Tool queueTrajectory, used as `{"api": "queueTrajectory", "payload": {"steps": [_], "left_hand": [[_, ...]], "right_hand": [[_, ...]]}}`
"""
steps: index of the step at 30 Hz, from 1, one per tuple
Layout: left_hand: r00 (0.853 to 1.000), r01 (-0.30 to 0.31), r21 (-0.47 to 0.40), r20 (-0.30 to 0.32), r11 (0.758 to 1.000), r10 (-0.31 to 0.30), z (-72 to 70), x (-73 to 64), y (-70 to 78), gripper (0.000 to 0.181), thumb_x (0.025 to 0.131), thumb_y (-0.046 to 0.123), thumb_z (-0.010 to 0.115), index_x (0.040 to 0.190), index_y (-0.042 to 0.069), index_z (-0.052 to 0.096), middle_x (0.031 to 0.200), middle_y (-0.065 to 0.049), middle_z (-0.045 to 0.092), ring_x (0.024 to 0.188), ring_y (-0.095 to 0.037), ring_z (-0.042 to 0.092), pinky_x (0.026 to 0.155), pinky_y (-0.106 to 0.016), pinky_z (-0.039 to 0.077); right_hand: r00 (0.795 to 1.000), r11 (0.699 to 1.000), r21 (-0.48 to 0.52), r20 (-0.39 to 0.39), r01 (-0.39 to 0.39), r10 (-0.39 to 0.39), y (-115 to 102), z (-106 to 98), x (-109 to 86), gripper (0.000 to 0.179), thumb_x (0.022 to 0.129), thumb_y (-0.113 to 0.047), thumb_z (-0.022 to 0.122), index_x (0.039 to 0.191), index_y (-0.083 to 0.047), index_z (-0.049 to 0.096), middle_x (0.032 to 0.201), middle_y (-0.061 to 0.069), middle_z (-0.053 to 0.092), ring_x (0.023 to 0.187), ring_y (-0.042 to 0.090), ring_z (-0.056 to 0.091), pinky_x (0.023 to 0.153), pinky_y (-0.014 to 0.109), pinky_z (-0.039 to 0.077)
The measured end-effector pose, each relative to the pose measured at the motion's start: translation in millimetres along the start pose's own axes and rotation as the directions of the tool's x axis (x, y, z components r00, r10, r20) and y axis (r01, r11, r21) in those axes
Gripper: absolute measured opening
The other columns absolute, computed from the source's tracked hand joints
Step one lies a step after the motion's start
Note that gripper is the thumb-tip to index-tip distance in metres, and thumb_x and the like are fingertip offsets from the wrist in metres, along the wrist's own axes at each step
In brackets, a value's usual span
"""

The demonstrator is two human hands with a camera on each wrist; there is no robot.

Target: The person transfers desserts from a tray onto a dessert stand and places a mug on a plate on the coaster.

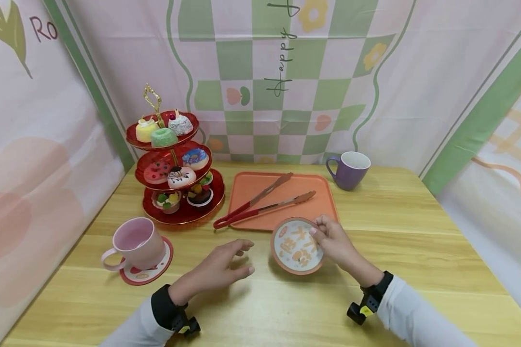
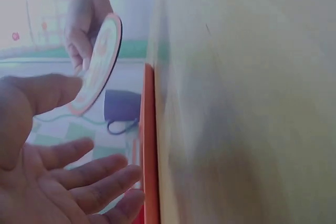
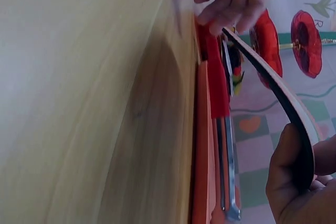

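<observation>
A round coaster [image 1: 298, 246] with an orange rim and peach lettering is pinched at its right edge by my right hand [image 1: 336, 246], thumb on its printed face. In the right wrist view the coaster [image 3: 278, 85] is tilted above the table, its dark underside showing. My left hand [image 1: 219, 267] hovers to the left of it, fingers spread and slightly bent, holding nothing. Left of that hand a pink mug [image 1: 138, 243] stands on a second, red-rimmed coaster [image 1: 167, 262].
Red-handled tongs [image 1: 260, 211] lie across an orange tray [image 1: 319, 185] behind the hands. A three-tier red stand [image 1: 219, 193] with several toy desserts rises at the back left. At the back right stands a purple mug [image 1: 349, 173], its handle to the left.
</observation>
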State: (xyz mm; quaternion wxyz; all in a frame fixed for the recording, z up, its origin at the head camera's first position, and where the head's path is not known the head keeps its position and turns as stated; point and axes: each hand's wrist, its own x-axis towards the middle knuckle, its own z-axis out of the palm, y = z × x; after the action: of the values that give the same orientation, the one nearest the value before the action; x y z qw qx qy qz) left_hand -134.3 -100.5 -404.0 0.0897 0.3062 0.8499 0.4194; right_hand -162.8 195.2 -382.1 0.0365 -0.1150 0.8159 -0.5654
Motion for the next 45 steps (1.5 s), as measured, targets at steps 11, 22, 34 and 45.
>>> {"api": "queueTrajectory", "payload": {"steps": [11, 22, 34, 45], "left_hand": [[0.991, 0.083, -0.536, -0.041, 0.84, -0.124, 16.8, 10.9, 8.3, 0.044, 0.093, 0.01, 0.058, 0.131, -0.002, 0.042, 0.109, -0.018, 0.058, 0.091, -0.036, 0.06, 0.07, -0.045, 0.05], [0.975, 0.129, -0.589, -0.073, 0.798, -0.211, 16.8, 15.1, 15.5, 0.023, 0.092, 0.0, 0.055, 0.113, -0.006, 0.049, 0.079, -0.012, 0.059, 0.07, -0.025, 0.062, 0.06, -0.032, 0.052], [0.974, 0.123, -0.584, -0.085, 0.802, -0.211, 10.9, 10.2, 11.8, 0.018, 0.092, -0.003, 0.052, 0.11, -0.006, 0.049, 0.076, -0.013, 0.057, 0.064, -0.022, 0.059, 0.059, -0.034, 0.051], [0.962, 0.142, -0.558, -0.115, 0.817, -0.246, -5.0, -1.8, -3.6, 0.016, 0.091, -0.005, 0.05, 0.107, -0.007, 0.049, 0.073, -0.013, 0.057, 0.061, -0.021, 0.057, 0.059, -0.034, 0.051]], "right_hand": [[0.996, 0.996, 0.088, 0.08, 0.027, -0.034, -5, 20, -4.1, 0.013, 0.096, 0.002, 0.045, 0.105, 0.011, 0.045, 0.074, 0.01, 0.047, 0.062, 0.015, 0.046, 0.054, 0.024, 0.04], [0.989, 0.991, 0.119, 0.13, 0.054, -0.07, -2, 26, -1.2, 0.014, 0.097, 0.0, 0.045, 0.106, 0.01, 0.045, 0.075, 0.011, 0.049, 0.058, 0.013, 0.046, 0.049, 0.026, 0.04], [0.984, 0.996, 0.085, 0.177, 0.005, -0.02, 1, 26, -5.0, 0.022, 0.096, -0.009, 0.051, 0.109, 0.008, 0.046, 0.082, 0.014, 0.054, 0.068, 0.022, 0.057, 0.057, 0.034, 0.05], [0.965, 0.985, -0.085, 0.229, 0.151, -0.128, 10, 2, -7.1, 0.019, 0.094, -0.007, 0.054, 0.106, 0.008, 0.052, 0.09, 0.02, 0.058, 0.075, 0.033, 0.061, 0.065, 0.038, 0.051]]}}
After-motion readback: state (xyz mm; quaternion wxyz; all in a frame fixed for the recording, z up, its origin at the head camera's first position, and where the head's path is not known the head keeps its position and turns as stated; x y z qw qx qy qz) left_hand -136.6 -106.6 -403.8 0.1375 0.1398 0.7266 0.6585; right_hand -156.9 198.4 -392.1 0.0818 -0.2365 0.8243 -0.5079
